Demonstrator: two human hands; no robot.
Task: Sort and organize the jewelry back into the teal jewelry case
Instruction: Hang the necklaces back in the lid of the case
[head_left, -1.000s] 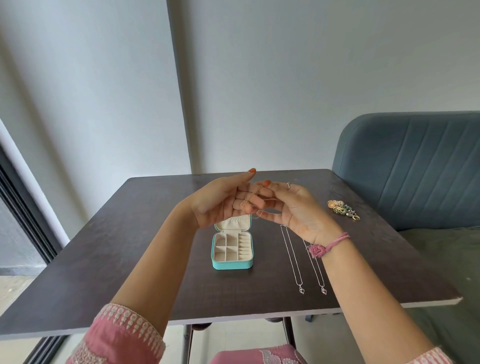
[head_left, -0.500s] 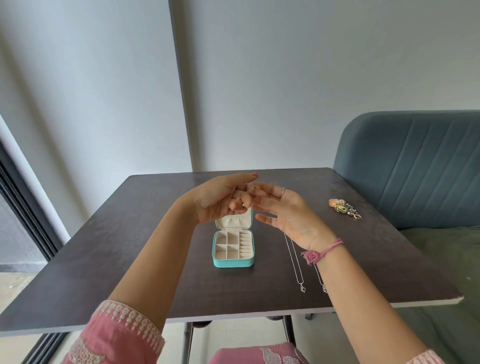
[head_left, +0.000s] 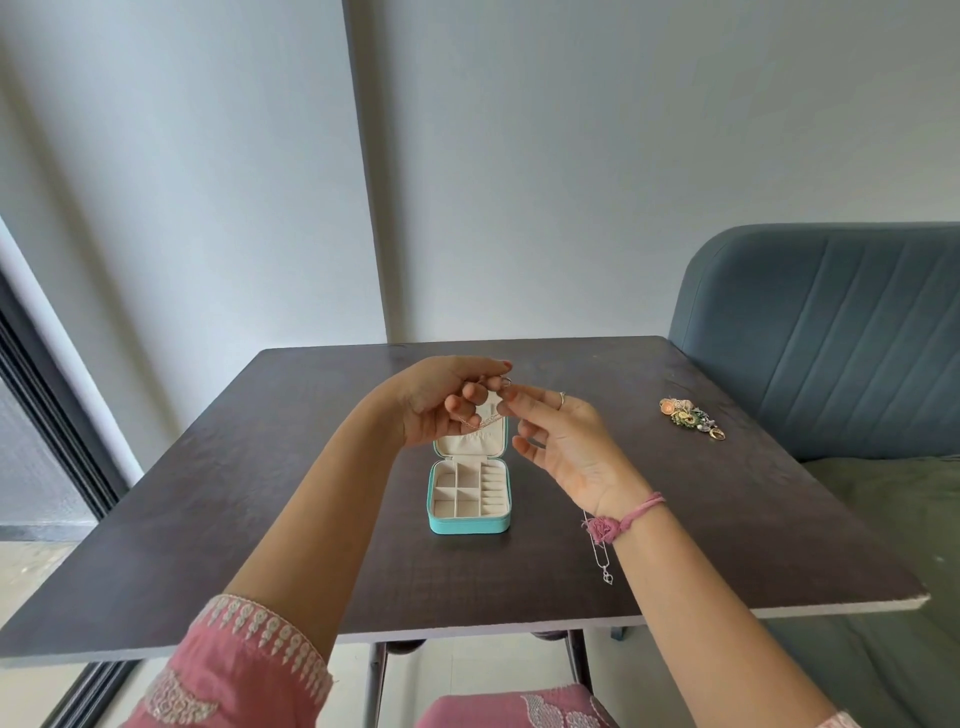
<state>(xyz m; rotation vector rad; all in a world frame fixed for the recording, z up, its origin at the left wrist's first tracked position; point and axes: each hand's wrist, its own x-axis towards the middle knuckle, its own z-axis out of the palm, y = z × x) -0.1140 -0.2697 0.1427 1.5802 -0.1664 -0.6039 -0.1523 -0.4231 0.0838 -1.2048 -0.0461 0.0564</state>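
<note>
right now both hands are raised together over the open teal jewelry case (head_left: 468, 503), which sits just below and a little nearer than the fingertips. the left hand (head_left: 441, 402) is curled, its fingers pinching a thin silver chain (head_left: 480, 420) that drapes across its palm side. the right hand (head_left: 566, 447) reaches in from the side, thumb and forefinger nipping something small at the left fingertips, the other fingers relaxed; what exactly it pinches is too small to tell. below the right wrist a pendant necklace (head_left: 603, 561) lies on the dark table (head_left: 260, 493), partly hidden by the arm, and well off to the right of that hand rests a cluster of colourful pieces (head_left: 691, 418).

i'd judge the chain very light, limp and prone to tangling or slipping, so it wants a fingertip hold near the clasp or an end, then lowering loosely coiled into a compartment rather than dropping it; the links look fine enough to kink if tugged
</note>
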